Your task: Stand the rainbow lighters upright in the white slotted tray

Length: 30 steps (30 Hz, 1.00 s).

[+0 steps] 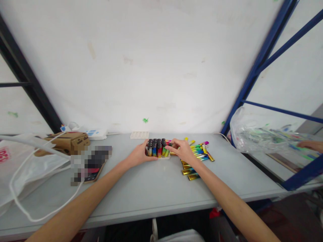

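Observation:
Several lighters (159, 151) with black tops and shiny blue, red and green bodies stand upright in rows in a small white tray (165, 157). My left hand (138, 154) is wrapped round the left side of this group, thumb at the near side. At the right end of the rows, my right hand (182, 150) pinches a black-topped lighter (170, 145), its body partly hidden by my fingers. Beside and beyond my right hand lies a loose pile of shiny gold, blue and green lighters (191, 170), some covered by my wrist.
Against the wall rests a white holed tray (139, 135). On the left are a cardboard box (67, 143), a phone (94, 173), a white cable (15, 198) and a plastic bag (22, 171). Beyond the blue frame (248, 80), another person's hand (311, 146) is near clear bags (262, 137).

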Tool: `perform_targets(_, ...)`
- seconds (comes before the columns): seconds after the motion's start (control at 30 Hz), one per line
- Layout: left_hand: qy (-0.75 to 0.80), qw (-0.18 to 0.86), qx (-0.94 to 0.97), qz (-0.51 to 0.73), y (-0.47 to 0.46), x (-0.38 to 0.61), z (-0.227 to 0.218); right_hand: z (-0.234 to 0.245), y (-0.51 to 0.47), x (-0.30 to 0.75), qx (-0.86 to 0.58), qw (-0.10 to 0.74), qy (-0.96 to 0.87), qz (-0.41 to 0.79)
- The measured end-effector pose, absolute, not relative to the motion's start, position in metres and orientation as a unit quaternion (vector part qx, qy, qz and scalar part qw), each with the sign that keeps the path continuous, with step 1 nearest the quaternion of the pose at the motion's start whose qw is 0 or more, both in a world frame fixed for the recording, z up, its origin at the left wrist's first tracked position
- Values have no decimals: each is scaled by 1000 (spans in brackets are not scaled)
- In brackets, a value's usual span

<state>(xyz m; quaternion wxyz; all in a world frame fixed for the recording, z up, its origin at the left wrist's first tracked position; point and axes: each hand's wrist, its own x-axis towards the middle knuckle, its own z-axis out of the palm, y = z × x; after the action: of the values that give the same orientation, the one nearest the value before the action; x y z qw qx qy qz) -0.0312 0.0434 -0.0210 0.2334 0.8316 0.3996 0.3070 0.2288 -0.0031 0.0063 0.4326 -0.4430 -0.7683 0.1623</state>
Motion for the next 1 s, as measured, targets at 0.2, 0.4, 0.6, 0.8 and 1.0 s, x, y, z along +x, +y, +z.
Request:
perform_targets(0.2,408,230,830,304,42,-31,-20,-4,3,226,-435,402,-787,171)
perform_targets(0.4,409,240,826,304,42,-30,-19,-5,5,220,-429,391,-796,173)
perform_targets(0.6,408,237,828,302,43,-31,-21,-6,7,220,-419,382,-810,150)
perform_targets(0.8,420,242,826,289,42,-30,-20,7,13,230,-392,316,-856,117)
perform_targets(1.0,415,232,829,293,40,-31,-18,7,18,212,-436,294,-850,32)
